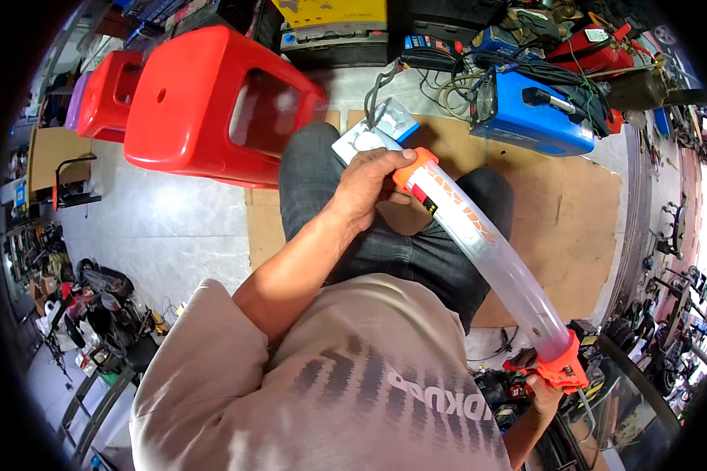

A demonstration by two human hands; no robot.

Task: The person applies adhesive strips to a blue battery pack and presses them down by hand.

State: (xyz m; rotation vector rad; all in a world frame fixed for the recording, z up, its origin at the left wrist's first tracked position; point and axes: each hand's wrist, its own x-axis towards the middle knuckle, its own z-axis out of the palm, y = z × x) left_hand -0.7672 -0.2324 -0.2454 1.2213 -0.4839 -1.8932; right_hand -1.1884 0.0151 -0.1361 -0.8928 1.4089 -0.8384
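A caulking gun (483, 243) with a long clear barrel lies slantwise across my lap, from the upper middle to the lower right. My left hand (361, 184) is closed around its orange front collar (416, 169), thumb on top. At the other end, my right hand (543, 396) grips below the orange handle end (564, 365); its fingers are partly hidden. A thin rod sticks out past that end. The barrel is see-through, with print near the front. Just beyond my left hand sits a white and blue box (377, 129), partly covered.
Flattened cardboard (565, 228) lies under my legs. Red plastic stools (177, 102) stand at the left. A blue machine with a handle (530, 114) and coiled cables sits at far right. Batteries (334, 47) line the back. Tools and parts crowd both sides.
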